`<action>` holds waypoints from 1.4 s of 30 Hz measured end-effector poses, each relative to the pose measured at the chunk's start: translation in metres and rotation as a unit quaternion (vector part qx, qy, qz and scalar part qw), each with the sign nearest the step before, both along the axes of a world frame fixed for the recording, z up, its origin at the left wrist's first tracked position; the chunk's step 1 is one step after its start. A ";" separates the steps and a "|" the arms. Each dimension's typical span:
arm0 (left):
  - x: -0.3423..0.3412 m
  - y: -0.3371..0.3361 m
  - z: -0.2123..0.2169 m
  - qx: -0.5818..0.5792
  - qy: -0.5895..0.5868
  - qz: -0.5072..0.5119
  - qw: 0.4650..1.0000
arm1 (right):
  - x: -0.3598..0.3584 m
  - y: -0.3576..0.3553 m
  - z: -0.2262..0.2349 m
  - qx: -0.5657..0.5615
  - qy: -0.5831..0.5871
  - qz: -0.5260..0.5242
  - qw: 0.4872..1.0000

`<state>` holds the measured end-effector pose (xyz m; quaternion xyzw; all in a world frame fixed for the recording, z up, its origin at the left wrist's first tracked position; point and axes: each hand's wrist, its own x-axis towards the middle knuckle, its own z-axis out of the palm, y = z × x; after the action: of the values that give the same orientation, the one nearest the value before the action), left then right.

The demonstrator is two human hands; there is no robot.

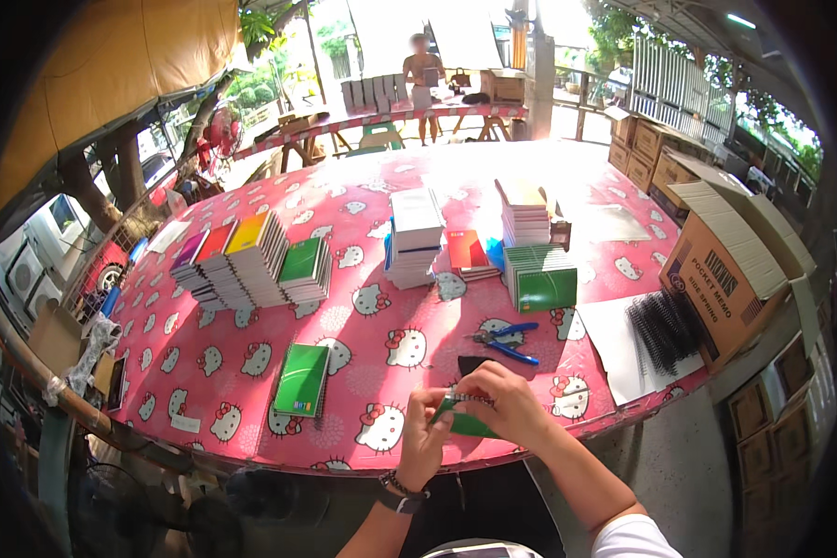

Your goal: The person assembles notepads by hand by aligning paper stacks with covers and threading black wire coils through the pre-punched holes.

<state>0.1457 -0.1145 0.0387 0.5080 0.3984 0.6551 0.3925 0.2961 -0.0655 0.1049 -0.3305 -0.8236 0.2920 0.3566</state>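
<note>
Both hands are at the table's near edge, closed on a small green notebook [472,425]. My left hand [422,445] pinches its left end. My right hand [504,398] grips along the upper edge, where a row of spiral binding shows between the fingers; the fingers hide part of it. Just beyond the right hand lies a small black object [474,364], partly covered. Pliers with blue handles [511,342] lie behind it. To the left rests a green spiral notebook [301,379], apart from the hands.
Notebook stacks stand at left [256,256], centre [417,237] and right [541,279] on the pink patterned tablecloth [363,344]. Black spiral coils [662,332] lie on a white sheet beside an open cardboard box [727,274]. A person [424,74] stands at a far table.
</note>
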 end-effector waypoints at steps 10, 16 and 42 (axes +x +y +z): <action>-0.011 -0.018 0.021 -0.037 -0.129 0.025 0.991 | -0.011 -0.020 0.005 0.075 0.055 0.012 0.996; -0.018 -0.023 0.016 -0.024 -0.052 0.043 0.997 | -0.017 -0.030 0.001 0.063 0.084 0.013 0.994; -0.055 -0.019 0.029 0.048 0.191 0.243 0.950 | -0.031 -0.040 0.003 0.006 0.108 -0.041 0.993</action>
<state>0.0903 -0.1333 0.0672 0.5302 0.5450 0.6396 0.1133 0.2656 -0.1051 0.1078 -0.3284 -0.7679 0.3063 0.4568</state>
